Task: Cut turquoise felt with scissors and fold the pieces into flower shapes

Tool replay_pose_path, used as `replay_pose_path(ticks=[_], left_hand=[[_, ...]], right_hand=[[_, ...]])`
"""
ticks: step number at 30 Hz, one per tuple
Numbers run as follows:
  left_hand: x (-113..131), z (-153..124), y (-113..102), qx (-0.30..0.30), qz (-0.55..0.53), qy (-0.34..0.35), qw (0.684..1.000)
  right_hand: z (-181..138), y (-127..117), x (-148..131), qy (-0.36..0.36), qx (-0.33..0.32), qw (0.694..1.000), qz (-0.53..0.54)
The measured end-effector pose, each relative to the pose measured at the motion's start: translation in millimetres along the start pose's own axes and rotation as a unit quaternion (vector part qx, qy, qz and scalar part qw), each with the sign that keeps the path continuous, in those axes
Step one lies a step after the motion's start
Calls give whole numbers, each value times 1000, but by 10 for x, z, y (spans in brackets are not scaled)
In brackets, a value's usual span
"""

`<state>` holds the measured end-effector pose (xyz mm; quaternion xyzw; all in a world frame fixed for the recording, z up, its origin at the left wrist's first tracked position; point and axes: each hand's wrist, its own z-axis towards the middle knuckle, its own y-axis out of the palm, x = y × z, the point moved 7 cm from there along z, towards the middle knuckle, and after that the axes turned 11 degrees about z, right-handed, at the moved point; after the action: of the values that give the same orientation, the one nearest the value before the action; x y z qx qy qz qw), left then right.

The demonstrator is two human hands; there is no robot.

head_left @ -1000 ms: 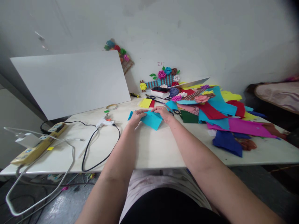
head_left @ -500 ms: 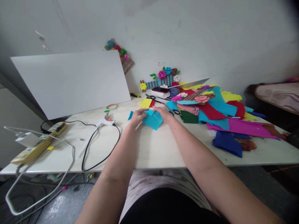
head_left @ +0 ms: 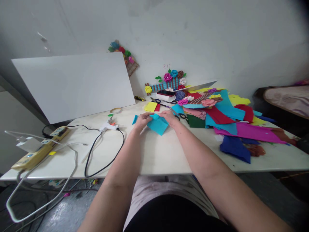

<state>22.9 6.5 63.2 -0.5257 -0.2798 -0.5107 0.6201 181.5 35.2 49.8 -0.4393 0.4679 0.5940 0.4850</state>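
Note:
Both hands hold a light-blue paper piece (head_left: 158,126) just above the middle of the table. My left hand (head_left: 144,120) pinches its upper left edge, and my right hand (head_left: 169,117) grips the upper right edge. Between the fingertips the top edge is bent over into a small rounded fold. A smaller light-blue scrap (head_left: 135,119) shows beside my left hand; whether it touches the hand I cannot tell. Beyond the hands lie yellow paper squares (head_left: 151,106) and a red one (head_left: 157,107). Black-handled scissors (head_left: 182,116) rest right of my right hand.
A white glue gun (head_left: 109,125) with a looping black cord lies at left, near a yellow power strip (head_left: 40,151). Colourful paper sheets (head_left: 251,130) pile up at right. A white board (head_left: 74,85) leans on the wall. A phone (head_left: 167,92) lies on a white box.
My right fingers have shifted slightly along the top edge of the light-blue paper, and the fold there looks rounder. My left hand stays in about the same place.

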Motion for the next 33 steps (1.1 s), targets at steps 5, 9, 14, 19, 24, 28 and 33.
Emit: replay_pose_path(ticks=[5, 9, 14, 19, 24, 28, 33], left_hand=[[-20, -1, -11, -1, -4, -6, 1000], [11, -18, -42, 12, 20, -1, 1000], [-15, -30, -23, 5, 53, -15, 998], [-100, 0, -5, 6, 56, -34, 998], [-142, 30, -28, 22, 62, -37, 997], [-129, 32, -39, 26, 82, -31, 996], [-95, 5, 13, -10, 100, -35, 994]], right_hand=[[24, 4, -3, -23, -7, 999, -30], [37, 30, -7, -46, -20, 997, -54], [32, 72, -26, -61, -40, 994, -76], [5, 102, -78, -74, -48, 992, -90], [-27, 116, -94, -66, -50, 993, -81], [-38, 117, -97, -61, -48, 994, -77], [-56, 140, -131, -74, -58, 992, -89]])
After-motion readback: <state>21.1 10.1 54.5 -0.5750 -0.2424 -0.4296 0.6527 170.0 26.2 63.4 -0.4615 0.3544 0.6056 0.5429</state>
